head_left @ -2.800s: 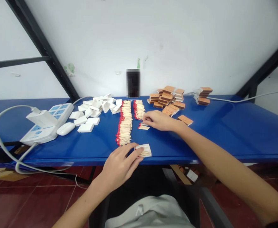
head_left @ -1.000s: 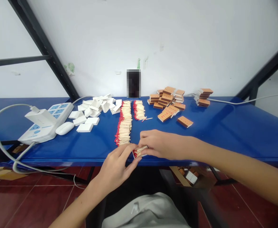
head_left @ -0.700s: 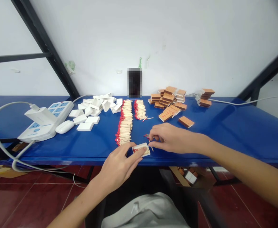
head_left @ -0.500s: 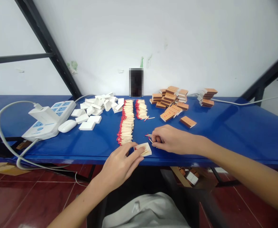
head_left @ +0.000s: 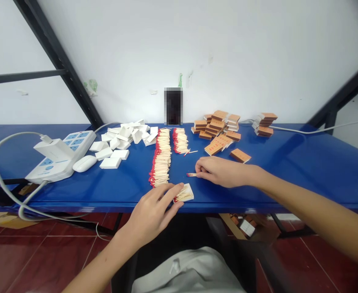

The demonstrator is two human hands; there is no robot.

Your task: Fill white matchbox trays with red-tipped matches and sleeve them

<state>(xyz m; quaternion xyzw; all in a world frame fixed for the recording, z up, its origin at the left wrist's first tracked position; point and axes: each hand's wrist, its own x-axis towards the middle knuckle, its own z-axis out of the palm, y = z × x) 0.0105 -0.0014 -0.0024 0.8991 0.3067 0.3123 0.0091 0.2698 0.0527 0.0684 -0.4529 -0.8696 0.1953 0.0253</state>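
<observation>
At the table's front edge my left hand [head_left: 154,211] grips a small white matchbox tray [head_left: 189,191], its thumb and fingers at the tray's sides. Matches lie inside the tray. My right hand [head_left: 212,171] is closed in a pinch to the right of it, at the ends of a few matches [head_left: 191,175] whose red heads point left; its curled fingers hide the rest. Beyond my left hand runs a long row of red-headed matches [head_left: 162,158]. A shorter match pile [head_left: 181,141] lies to the right of that row.
White empty trays [head_left: 125,134] are heaped at the back left. Orange-brown matchbox sleeves [head_left: 218,124] are piled at the back right, with a smaller stack [head_left: 264,125] beyond. A power strip [head_left: 65,156] and a white mouse-like object [head_left: 84,163] sit left on the blue table [head_left: 304,171].
My right hand has moved slightly away from me, with the matches drawn together at its fingertips. The left hand's fingers have shifted on the tray, showing more of the matches inside.
</observation>
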